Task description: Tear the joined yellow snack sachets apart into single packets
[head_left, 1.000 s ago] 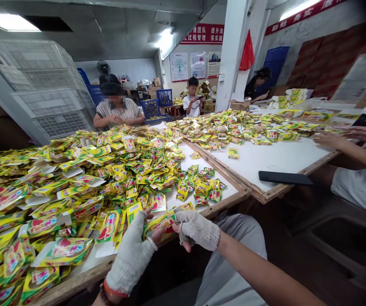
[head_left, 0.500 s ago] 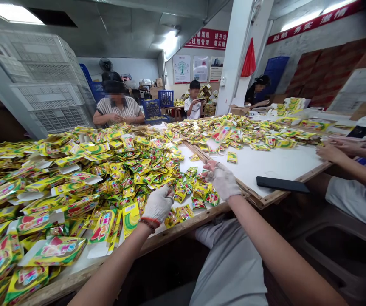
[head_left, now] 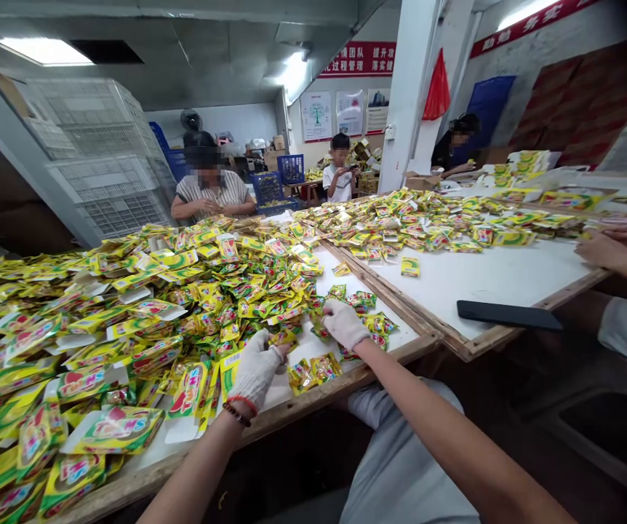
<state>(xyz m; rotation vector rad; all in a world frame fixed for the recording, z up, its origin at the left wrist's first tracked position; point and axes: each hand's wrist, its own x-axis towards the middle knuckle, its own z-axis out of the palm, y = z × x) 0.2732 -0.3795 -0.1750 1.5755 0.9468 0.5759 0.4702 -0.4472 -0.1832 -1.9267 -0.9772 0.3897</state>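
Note:
Both my hands wear white knit gloves and rest on a white board table (head_left: 305, 348) with a wooden rim. My left hand (head_left: 256, 367) is curled, its fingertips pinched on a small yellow-green sachet (head_left: 284, 338) at the edge of a big sachet pile (head_left: 248, 291). My right hand (head_left: 343, 324) lies a little farther out, fingers bent down over several loose sachets (head_left: 371, 320). Between my wrists, two or three sachets (head_left: 310, 371) lie near the table's front rim. Flat yellow cartons (head_left: 117, 429) are stacked to the left of my left hand.
A black phone (head_left: 507, 314) lies on the adjoining white table at right, where another person's hands (head_left: 602, 251) handle sachets. A person in a striped shirt (head_left: 209, 191) sits across. Grey plastic crates (head_left: 95, 167) are stacked at back left. A white pillar (head_left: 409, 94) stands behind.
My hands left the table's near edge and reached out onto the pile. My right hand then drew back left from the table seam onto the loose sachets.

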